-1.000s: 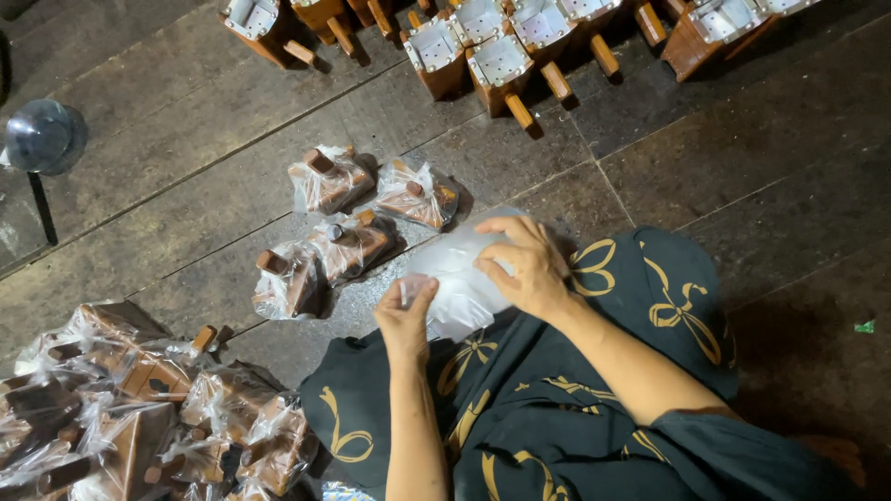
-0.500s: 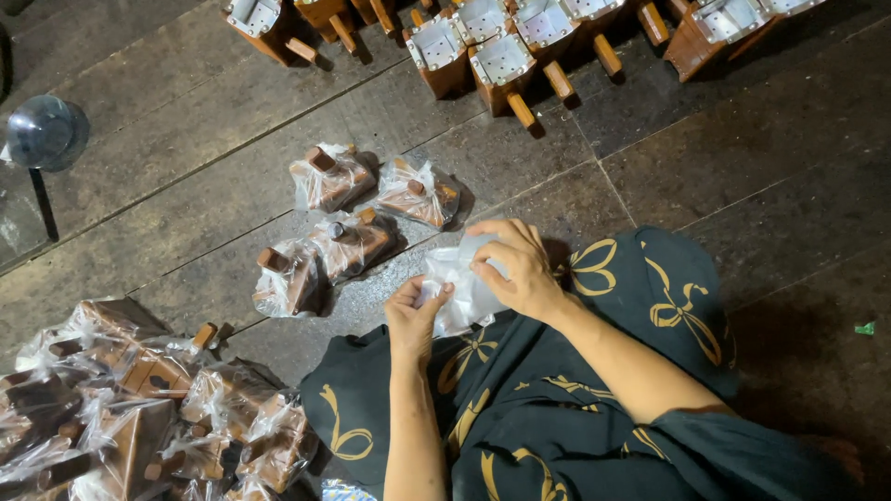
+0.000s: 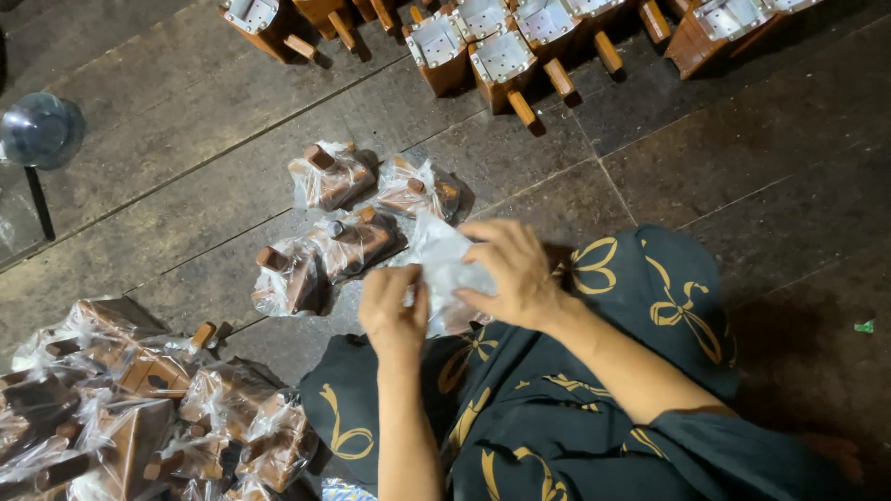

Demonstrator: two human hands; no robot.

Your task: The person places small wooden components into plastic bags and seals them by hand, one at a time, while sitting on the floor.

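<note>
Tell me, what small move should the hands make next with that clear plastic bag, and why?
Probably spread the clear plastic bag open at its mouth. Both the left hand and the right hand pinch it, and it looks crumpled and empty, while the wrapped wooden pieces on the floor beside it already sit in such bags and the bare wooden pieces lie farther off.

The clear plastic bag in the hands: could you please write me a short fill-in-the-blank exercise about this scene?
1. Both hands hold a clear plastic ____.
2. Just beyond the left hand and right hand lie ____ bagged wooden pieces.
3. The unwrapped wooden pieces lie at the ____ edge of the view.

Missing words: bag; four; top
</note>
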